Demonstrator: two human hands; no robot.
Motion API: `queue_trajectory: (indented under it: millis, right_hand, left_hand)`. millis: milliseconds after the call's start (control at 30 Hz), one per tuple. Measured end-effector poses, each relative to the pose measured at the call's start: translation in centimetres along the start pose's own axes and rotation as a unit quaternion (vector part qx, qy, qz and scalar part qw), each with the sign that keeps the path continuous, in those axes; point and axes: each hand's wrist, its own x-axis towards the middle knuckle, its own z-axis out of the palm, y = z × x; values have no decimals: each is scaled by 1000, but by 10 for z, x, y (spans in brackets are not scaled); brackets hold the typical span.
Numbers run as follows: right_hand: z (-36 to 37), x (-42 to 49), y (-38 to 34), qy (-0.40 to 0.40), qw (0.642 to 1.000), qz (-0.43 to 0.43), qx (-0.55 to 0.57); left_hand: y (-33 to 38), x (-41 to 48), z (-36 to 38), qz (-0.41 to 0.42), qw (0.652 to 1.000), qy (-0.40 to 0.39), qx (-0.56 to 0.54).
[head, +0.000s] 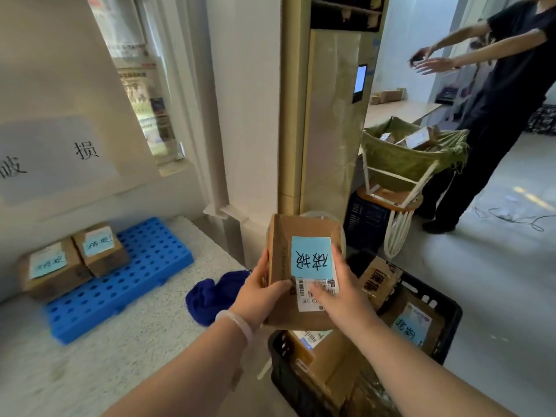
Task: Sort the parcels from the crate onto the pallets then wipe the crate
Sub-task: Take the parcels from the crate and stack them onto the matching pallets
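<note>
A brown cardboard parcel [296,266], bearing a blue handwritten note and white shipping label, is gripped by the left hand [260,291] and right hand [343,291] above the black crate [445,332].

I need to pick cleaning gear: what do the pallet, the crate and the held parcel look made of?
Blue pallet: moulded plastic by its look, glossy, with a grid of round holes. Black crate: likely plastic too, lattice walls. Parcel in both hands: brown corrugated cardboard, matte, with paper labels.

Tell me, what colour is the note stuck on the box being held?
Light blue, with black handwriting, on the sticky note atop the cardboard box; the head view shows it.
</note>
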Motion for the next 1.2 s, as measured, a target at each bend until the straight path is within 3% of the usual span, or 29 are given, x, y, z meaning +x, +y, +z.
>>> queue_trajectory:
  millis: [267, 633, 933, 1100, 1200]
  right_hand:
    - [49, 18, -41, -23, 993, 108, 34]
    - [122, 35, -76, -5, 993, 114, 23]
    - [148, 50, -93, 70, 985, 134, 86]
    - [152, 58, -96, 62, 989, 108, 86]
    - [141, 59, -99, 105, 994, 28, -33]
  left_hand:
    - [1, -1, -63, 19, 999, 38, -14]
    - [7, 9, -140, 45, 991, 75, 105]
    - [4, 4, -166, 136, 983, 86, 93]
    - [6, 10, -187, 109, 986, 91, 83]
    - [10, 8, -201, 109, 977, 75, 168]
